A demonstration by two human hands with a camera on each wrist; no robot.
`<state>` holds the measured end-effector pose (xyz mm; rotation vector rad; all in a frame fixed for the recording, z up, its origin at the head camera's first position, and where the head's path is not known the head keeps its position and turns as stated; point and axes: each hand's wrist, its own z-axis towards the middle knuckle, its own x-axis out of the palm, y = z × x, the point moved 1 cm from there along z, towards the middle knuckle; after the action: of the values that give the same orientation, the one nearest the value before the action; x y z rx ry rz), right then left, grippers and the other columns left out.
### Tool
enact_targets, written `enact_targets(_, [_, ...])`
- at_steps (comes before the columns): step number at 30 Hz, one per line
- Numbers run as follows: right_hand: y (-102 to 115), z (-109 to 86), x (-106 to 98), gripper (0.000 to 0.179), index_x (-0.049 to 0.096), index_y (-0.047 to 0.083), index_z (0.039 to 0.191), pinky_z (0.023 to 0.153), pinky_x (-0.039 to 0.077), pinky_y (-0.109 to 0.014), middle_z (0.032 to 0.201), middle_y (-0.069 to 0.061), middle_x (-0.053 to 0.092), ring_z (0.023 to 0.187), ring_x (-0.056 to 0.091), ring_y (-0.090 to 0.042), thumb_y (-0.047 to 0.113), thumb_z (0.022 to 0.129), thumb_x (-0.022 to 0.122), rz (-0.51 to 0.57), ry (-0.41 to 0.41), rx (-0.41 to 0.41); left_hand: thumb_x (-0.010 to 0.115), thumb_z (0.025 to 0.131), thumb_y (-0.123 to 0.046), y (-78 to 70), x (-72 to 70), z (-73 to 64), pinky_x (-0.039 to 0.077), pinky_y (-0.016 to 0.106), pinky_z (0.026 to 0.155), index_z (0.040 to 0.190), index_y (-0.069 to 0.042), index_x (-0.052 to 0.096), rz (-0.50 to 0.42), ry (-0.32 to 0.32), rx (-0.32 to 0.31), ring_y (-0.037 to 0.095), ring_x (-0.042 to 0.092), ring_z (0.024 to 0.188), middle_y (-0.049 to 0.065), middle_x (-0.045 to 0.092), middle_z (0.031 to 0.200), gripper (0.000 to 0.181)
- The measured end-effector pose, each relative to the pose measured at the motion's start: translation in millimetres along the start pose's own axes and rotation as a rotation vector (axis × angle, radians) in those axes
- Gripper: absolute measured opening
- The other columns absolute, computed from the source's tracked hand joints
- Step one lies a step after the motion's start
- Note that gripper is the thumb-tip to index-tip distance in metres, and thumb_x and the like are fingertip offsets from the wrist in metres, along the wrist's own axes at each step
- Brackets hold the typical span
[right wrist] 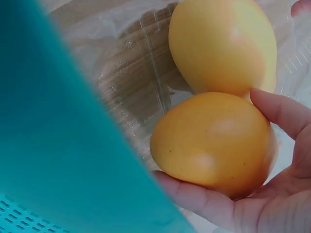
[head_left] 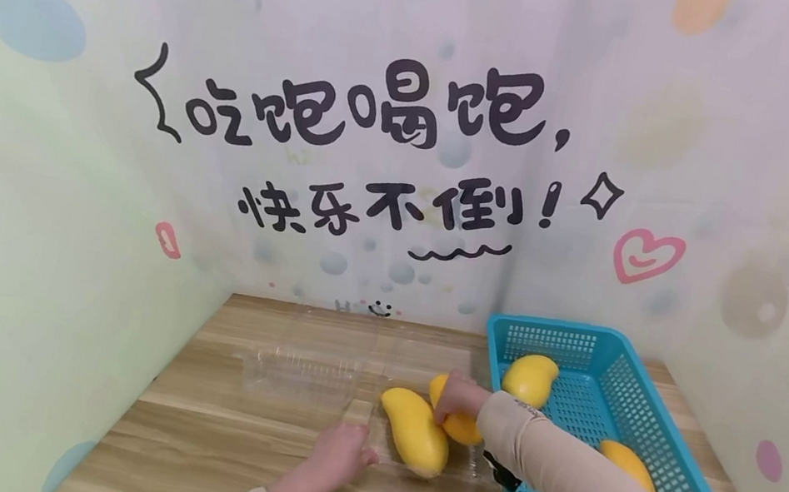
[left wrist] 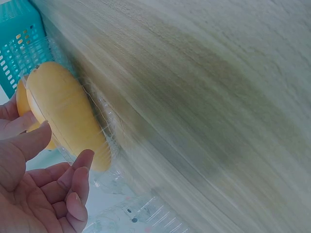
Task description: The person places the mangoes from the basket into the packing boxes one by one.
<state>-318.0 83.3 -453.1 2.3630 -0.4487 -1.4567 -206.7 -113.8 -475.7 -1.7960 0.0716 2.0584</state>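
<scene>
My right hand (head_left: 462, 397) grips an orange-yellow mango (right wrist: 214, 145), its thumb and fingers spread round opposite sides. Right beside it lies a longer yellow mango (head_left: 413, 434), which overlaps the gripped one in the right wrist view. Both mangoes are at the right half of a clear plastic clamshell box (head_left: 300, 376), whose other half stands raised on the left. My left hand (left wrist: 48, 194) is near the front of the box, fingers loosely bent and nothing between them; its thumb points toward the yellow mango.
A blue perforated basket (head_left: 573, 397) stands to the right, under my right forearm. Inside it are a yellow mango (head_left: 530, 379) at the back left and another mango (head_left: 627, 464) toward the front right. A printed curtain (head_left: 360, 275) rises behind the wooden table (head_left: 186, 435).
</scene>
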Motion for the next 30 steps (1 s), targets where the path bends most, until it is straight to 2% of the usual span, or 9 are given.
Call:
enact_targets(3, [-5, 14.7, 6, 0.090, 0.026, -0.008, 0.130, 0.073, 0.045, -0.038, 0.096, -0.017, 0.042, 0.084, 0.045, -0.030, 0.011, 0.058, 0.078, 0.001, 0.007, 0.006, 0.074, 0.073, -0.028, 0.4, 0.1, -0.5, 0.046, 0.029, 0.051, 0.075, -0.004, 0.061, -0.003, -0.001, 0.002, 0.018, 0.054, 0.055, 0.004, 0.059, 0.063, 0.027])
enact_targets(5, [-12, 24.0, 10, 0.087, 0.031, -0.008, 0.128, 0.075, 0.046, -0.038, 0.100, -0.018, 0.043, 0.087, 0.046, -0.029, 0.011, 0.058, 0.078, -0.048, -0.022, -0.039, 0.074, 0.072, -0.028, 0.5, 0.1, -0.9, 0.047, 0.029, 0.051, 0.075, -0.004, 0.061, -0.002, -0.004, 0.007, 0.018, 0.054, 0.056, 0.004, 0.059, 0.064, 0.028])
enact_targets(8, [-46, 88.5, 33, 0.065, 0.049, -0.004, 0.106, 0.065, 0.046, -0.031, 0.092, -0.014, 0.046, 0.077, 0.047, -0.025, 0.021, 0.054, 0.079, -0.150, -0.025, -0.119, 0.074, 0.072, -0.028, 0.6, 0.5, -1.3, 0.046, 0.028, 0.050, 0.074, -0.005, 0.061, 0.000, -0.016, 0.017, 0.018, 0.054, 0.055, 0.004, 0.059, 0.063, 0.027])
enact_targets(10, [-59, 113.4, 41, 0.050, 0.056, -0.001, 0.094, 0.063, 0.046, -0.031, 0.088, -0.012, 0.049, 0.075, 0.048, -0.024, 0.024, 0.057, 0.079, -0.217, -0.006, -0.149, 0.074, 0.072, -0.028, 0.6, 0.4, -1.6, 0.045, 0.028, 0.048, 0.072, -0.005, 0.060, 0.002, -0.024, 0.024, 0.017, 0.053, 0.054, 0.003, 0.058, 0.061, 0.027])
enact_targets(12, [-60, 121.9, 43, 0.039, 0.059, 0.001, 0.089, 0.065, 0.047, -0.034, 0.086, -0.011, 0.052, 0.075, 0.049, -0.025, 0.021, 0.061, 0.077, -0.192, 0.056, -0.110, 0.074, 0.072, -0.027, 1.0, 0.6, -1.7, 0.044, 0.027, 0.048, 0.071, -0.005, 0.060, -0.001, -0.025, 0.025, 0.017, 0.052, 0.053, 0.003, 0.057, 0.061, 0.026])
enact_targets(17, [-9, 10.0, 6, 0.030, 0.055, -0.002, 0.102, 0.082, 0.049, -0.047, 0.102, -0.016, 0.052, 0.091, 0.047, -0.031, 0.007, 0.076, 0.065, -0.052, 0.092, -0.027, 0.074, 0.072, -0.028, 1.6, 1.1, -1.1, 0.045, 0.027, 0.049, 0.073, -0.005, 0.061, 0.004, -0.012, 0.018, 0.016, 0.052, 0.053, 0.003, 0.058, 0.061, 0.027])
enact_targets(20, [9, -28.0, -9, 0.027, 0.054, -0.002, 0.102, 0.087, 0.047, -0.045, 0.103, -0.016, 0.052, 0.093, 0.047, -0.029, 0.006, 0.078, 0.062, -0.025, 0.098, -0.035, 0.074, 0.072, -0.029, 1.3, 1.4, -1.0, 0.046, 0.028, 0.050, 0.074, -0.005, 0.061, 0.009, -0.008, 0.011, 0.018, 0.054, 0.055, 0.004, 0.059, 0.063, 0.028])
enact_targets(28, [10, -23.6, -13, 0.028, 0.057, 0.000, 0.102, 0.086, 0.046, -0.044, 0.102, -0.014, 0.054, 0.092, 0.047, -0.028, 0.013, 0.078, 0.065, -0.118, 0.107, -0.073, 0.074, 0.073, -0.030, 1.3, 1.9, -1.0, 0.046, 0.029, 0.050, 0.075, -0.004, 0.061, 0.002, -0.005, -0.003, 0.019, 0.055, 0.056, 0.004, 0.060, 0.064, 0.028])
enact_targets(30, [-4, 6.0, -8, 0.029, 0.060, 0.002, 0.103, 0.085, 0.046, -0.043, 0.104, -0.012, 0.056, 0.092, 0.048, -0.026, 0.016, 0.079, 0.065, -0.158, 0.105, -0.104, 0.073, 0.074, -0.030, 1.7, 2.0, -0.7, 0.046, 0.029, 0.050, 0.076, -0.004, 0.062, -0.003, -0.005, 0.001, 0.019, 0.055, 0.056, 0.005, 0.060, 0.064, 0.028])
